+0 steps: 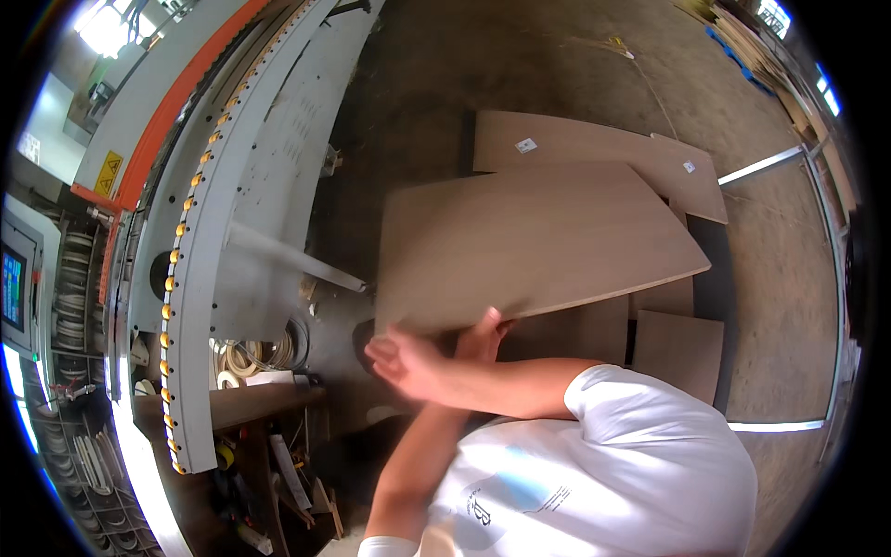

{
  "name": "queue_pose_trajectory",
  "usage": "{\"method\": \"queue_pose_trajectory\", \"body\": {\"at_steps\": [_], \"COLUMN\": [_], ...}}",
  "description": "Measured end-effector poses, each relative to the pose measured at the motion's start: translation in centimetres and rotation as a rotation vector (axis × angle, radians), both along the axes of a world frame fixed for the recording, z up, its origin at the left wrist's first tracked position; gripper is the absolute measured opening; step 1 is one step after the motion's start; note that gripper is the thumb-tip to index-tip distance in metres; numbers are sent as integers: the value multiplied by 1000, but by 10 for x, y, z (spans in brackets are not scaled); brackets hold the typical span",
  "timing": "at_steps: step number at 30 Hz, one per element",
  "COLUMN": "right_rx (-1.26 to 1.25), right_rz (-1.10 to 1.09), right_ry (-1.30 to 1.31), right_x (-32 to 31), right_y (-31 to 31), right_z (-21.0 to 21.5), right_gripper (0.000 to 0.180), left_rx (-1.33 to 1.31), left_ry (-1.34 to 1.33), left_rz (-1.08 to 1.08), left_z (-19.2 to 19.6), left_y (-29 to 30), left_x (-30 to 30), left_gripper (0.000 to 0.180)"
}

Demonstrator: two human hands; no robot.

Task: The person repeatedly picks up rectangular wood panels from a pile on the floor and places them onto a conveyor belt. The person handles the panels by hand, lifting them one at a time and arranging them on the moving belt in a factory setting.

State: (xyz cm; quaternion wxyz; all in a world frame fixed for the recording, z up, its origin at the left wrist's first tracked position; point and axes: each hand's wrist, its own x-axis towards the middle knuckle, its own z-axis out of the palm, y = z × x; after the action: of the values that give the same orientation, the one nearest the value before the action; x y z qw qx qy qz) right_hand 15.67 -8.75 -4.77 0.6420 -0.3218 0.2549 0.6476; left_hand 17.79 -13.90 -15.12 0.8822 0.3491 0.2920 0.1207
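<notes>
A large brown wood-grain board [529, 237] is held tilted in front of me, above other boards. My left hand [483, 336] is closed on its near edge, with the thumb on the upper side and the fingers hidden beneath. My forearms cross, the right one passing over the left. My right hand [404, 362] is by the board's near left corner, smeared by motion. Whether it touches the edge, and how its fingers are bent, I cannot make out.
Brown panels, one a long labelled panel [585, 139], lie under and behind the held board. On the left stands a long grey and orange machine [246, 186] with yellow rollers and a protruding bar [297, 258]. Coiled hoses [264, 357] and a tool shelf [264, 399] are below. A metal frame [835, 251] borders the right.
</notes>
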Motion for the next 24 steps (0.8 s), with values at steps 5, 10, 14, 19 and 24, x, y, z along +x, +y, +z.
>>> {"method": "queue_pose_trajectory", "body": {"at_steps": [5, 10, 14, 19, 24], "right_rx": [176, 463, -579, -1470, -1322], "right_rz": [310, 484, 379, 770, 417], "right_ry": [55, -702, -2220, -1491, -1224], "right_x": [0, 116, 291, 402, 405], "right_y": [-15, -87, -191, -345, -417], "right_z": [-22, 19, -27, -41, -115], "right_gripper": [50, 43, 46, 83, 86], "left_rx": [-282, 115, -313, -340, -394], "left_ry": [-59, -511, -97, -114, -111], "left_rz": [238, 246, 299, 326, 356], "left_z": [-22, -22, -19, -9, -26], "left_y": [2, 11, 20, 20, 22], "left_x": [-2, -29, -28, -27, -25], "left_gripper": [38, 28, 26, 25, 20]}}
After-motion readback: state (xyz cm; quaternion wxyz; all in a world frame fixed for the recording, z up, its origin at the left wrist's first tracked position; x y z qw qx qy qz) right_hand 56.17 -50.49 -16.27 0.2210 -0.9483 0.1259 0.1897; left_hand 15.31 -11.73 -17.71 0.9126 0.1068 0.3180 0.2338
